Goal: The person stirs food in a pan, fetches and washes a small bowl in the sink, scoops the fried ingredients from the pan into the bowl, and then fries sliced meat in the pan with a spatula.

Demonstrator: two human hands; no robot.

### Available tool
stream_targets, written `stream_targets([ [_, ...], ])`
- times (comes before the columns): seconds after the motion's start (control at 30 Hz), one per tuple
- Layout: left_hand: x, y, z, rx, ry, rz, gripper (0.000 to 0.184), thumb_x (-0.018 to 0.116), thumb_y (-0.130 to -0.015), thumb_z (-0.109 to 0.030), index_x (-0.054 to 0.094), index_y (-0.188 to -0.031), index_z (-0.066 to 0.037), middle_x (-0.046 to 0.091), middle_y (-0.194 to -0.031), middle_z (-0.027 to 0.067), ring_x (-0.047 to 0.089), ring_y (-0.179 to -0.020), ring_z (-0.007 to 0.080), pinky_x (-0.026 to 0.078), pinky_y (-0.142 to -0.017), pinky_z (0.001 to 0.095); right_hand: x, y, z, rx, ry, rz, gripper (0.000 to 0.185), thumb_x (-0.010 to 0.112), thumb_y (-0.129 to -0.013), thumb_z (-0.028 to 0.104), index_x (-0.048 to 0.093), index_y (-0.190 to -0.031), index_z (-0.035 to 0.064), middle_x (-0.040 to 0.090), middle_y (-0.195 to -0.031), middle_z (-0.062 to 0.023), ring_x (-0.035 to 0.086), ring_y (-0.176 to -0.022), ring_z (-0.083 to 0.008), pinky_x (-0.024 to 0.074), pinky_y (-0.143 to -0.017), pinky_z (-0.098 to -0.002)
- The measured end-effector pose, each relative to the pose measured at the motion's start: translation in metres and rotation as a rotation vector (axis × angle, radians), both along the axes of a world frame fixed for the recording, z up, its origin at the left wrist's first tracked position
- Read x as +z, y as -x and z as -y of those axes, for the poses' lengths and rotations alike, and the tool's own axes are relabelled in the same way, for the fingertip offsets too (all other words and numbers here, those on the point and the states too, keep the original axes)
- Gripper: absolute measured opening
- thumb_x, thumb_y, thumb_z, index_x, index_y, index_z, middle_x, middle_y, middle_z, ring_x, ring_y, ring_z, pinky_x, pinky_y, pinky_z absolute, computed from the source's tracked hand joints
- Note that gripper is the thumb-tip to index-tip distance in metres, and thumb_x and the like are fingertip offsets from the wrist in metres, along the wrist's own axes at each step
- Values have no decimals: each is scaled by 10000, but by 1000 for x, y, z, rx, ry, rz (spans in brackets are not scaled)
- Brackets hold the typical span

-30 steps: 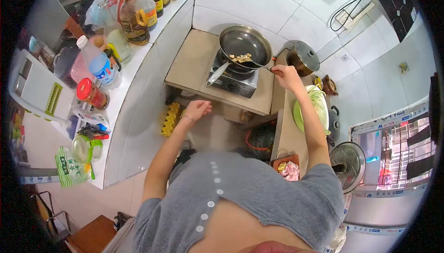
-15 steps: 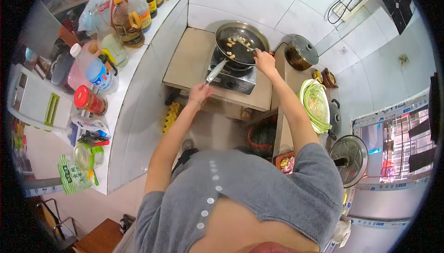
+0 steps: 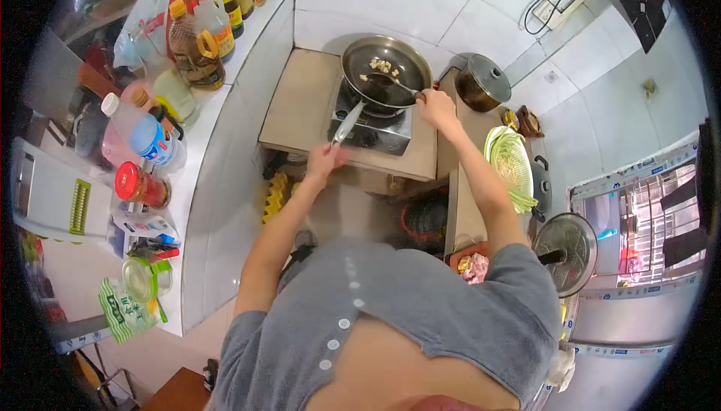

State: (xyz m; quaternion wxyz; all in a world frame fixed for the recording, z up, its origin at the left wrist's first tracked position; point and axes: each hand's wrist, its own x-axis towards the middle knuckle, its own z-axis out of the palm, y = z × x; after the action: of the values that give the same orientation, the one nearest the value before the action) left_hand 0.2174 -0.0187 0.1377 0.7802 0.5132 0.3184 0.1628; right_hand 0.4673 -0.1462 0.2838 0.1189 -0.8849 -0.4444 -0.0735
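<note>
- Close to the person's body, on the right, pink meat (image 3: 475, 268) is in a red tray (image 3: 467, 250).
- The left hand (image 3: 326, 161) is just below the end of the pan's long handle (image 3: 348, 124). It looks blurry. Its fingers are at the tip, but I cannot tell if they grip it or just touch it.
- Over to the right is a basket (image 3: 490, 143) with long green beans (image 3: 512, 157) in it.
- The small stove (image 3: 387, 139) sits on the tan surface (image 3: 297, 107), in front of the person.
- The pan handle slants from the pan back toward the person and to the left. The left hand is the one nearer to its end.
- The right hand (image 3: 437, 109) is by the right side of the pan. Its fingers are closed around the end of a stirring tool (image 3: 402, 86). The tool points left and a bit away, over the rim and into the pan.
- The pan (image 3: 411, 73) is on top of the stove, ahead of both hands. From the right fingers, it lies to the left and a bit farther off.
- Small pale bits (image 3: 384, 66) are in the far part of the pan, just past the tool's head.
- A dark pot (image 3: 481, 94) with its lid on stands to the right of the pan.
</note>
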Motion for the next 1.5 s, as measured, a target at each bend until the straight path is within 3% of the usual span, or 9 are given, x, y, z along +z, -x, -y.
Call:
stream_targets([
  [0.03,-2,0,2,22,51,10,254,487,-925,-171,572,-1018,49,656,-938,114,653,-802,163,522,-632,221,-5,-7,-9,-8,22,20,206,571,-788,213,588,-827,11,615,-772,-219,610,-742,-398,491,-711,-473],
  [0.27,-2,3,2,15,69,-6,302,457,-942,-206,561,-1049,56,657,-957,123,657,-774,159,517,-598,221,-40,-52,-59,-43,8,112,247,572,-787,223,618,-936,32,628,-836,-234,615,-791,-396,495,-713,-473],
  [0.63,2,0,2,32,47,-40,298,433,-953,-229,570,-992,33,659,-968,112,649,-757,136,494,-575,201,-9,-52,-11,-162,37,5,288,561,-799,261,643,-858,-8,617,-845,-252,600,-847,-392,482,-771,-444],
  [0.7,4,5,4,4,-3,-39,311,428,-955,-233,561,-1054,30,656,-986,110,647,-778,139,494,-596,208,-12,-54,-5,-193,23,-8,295,564,-798,262,640,-859,-16,615,-836,-257,601,-843,-391,482,-766,-441],
  [0.9,-5,55,16,-28,59,-47,355,461,-941,-232,526,-1153,46,644,-997,126,645,-793,159,493,-637,217,-7,-45,5,1,-84,-126,318,583,-794,273,631,-962,7,632,-832,-215,602,-837,-392,476,-747,-446],
  [1.07,-31,115,21,-15,73,-103,354,482,-933,-254,546,-1130,34,641,-1009,126,642,-788,160,492,-649,221,-8,-28,-5,19,103,97,290,588,-788,263,639,-1007,81,641,-842,-185,612,-828,-364,491,-741,-442],
  [1.17,-41,158,26,51,129,-177,331,504,-924,-253,563,-1103,19,644,-996,124,641,-771,159,491,-644,221,31,-9,7,38,142,146,211,585,-789,262,632,-893,85,639,-845,-180,625,-811,-343,502,-712,-456],
  [1.23,-48,181,31,237,240,-152,311,528,-913,-251,576,-1065,16,648,-976,115,637,-767,148,494,-627,219,40,-6,9,78,153,126,205,586,-788,258,632,-890,86,639,-842,-180,624,-805,-350,503,-700,-457],
  [1.5,-47,205,35,367,273,-142,309,530,-910,-239,562,-1073,22,648,-952,107,631,-780,144,504,-614,225,0,-22,-8,102,87,241,193,604,-779,229,604,-900,80,631,-799,-182,615,-754,-371,502,-675,-460],
])
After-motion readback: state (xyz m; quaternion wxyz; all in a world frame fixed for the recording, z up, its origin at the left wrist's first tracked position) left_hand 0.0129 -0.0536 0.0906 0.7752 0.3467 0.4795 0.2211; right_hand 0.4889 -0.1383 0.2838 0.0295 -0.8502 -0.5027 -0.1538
